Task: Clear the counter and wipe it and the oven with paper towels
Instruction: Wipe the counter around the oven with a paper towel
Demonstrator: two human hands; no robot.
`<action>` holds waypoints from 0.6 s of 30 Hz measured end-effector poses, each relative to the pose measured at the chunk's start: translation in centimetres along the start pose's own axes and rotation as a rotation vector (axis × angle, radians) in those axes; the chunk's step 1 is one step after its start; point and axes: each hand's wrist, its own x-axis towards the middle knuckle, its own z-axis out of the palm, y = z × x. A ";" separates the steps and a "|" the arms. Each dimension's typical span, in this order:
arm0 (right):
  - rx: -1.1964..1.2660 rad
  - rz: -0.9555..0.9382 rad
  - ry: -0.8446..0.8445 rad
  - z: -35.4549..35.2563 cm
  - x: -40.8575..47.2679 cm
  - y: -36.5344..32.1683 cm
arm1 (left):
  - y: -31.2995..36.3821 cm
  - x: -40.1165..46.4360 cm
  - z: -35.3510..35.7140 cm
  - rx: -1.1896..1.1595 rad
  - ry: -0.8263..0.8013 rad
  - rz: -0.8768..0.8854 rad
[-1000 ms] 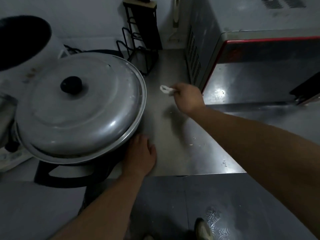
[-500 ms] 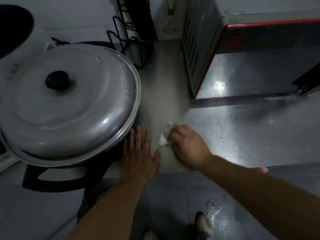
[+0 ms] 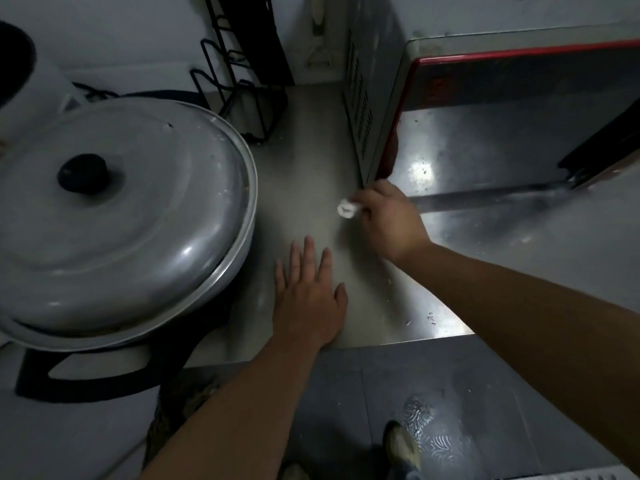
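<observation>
My right hand (image 3: 388,221) is closed on a small wad of white paper towel (image 3: 347,209) and presses it on the steel counter (image 3: 311,161), just in front of the oven's lower left corner. The oven (image 3: 485,98) has a red-trimmed dark door and a vented metal side. Flat on the counter near its front edge lies my left hand (image 3: 308,299), palm down, fingers spread, holding nothing. A few white crumbs dot the counter to the right of my right wrist.
A large pot with a domed metal lid (image 3: 114,216) and black knob fills the left, touching distance from my left hand. A black wire rack (image 3: 242,74) stands at the back against the wall. A shoe (image 3: 401,448) shows on the floor below the counter edge.
My right hand slid the paper towel from the back down to the front edge beside my left hand, then back up to the oven's corner. My left hand stayed flat on the counter.
</observation>
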 end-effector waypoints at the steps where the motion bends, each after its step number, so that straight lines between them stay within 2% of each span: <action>1: -0.062 -0.044 -0.023 0.5 0.4 0.3 | 0.1 0.7 0.1 -0.011 -0.037 -0.014; 4: -0.156 -0.093 -0.115 2.1 -0.8 1.0 | 0.2 2.0 0.7 -0.022 -0.070 -0.090; 8: -0.057 -0.052 -0.128 2.3 -6.0 1.2 | 0.4 1.9 0.9 -0.016 -0.040 -0.101; 13: -0.083 -0.222 -0.251 -1.3 -12.9 4.7 | 0.3 1.9 0.4 0.012 -0.079 -0.096; 18: -0.106 -0.161 -0.275 -4.7 -12.9 8.4 | 0.3 2.0 0.7 0.031 -0.034 -0.097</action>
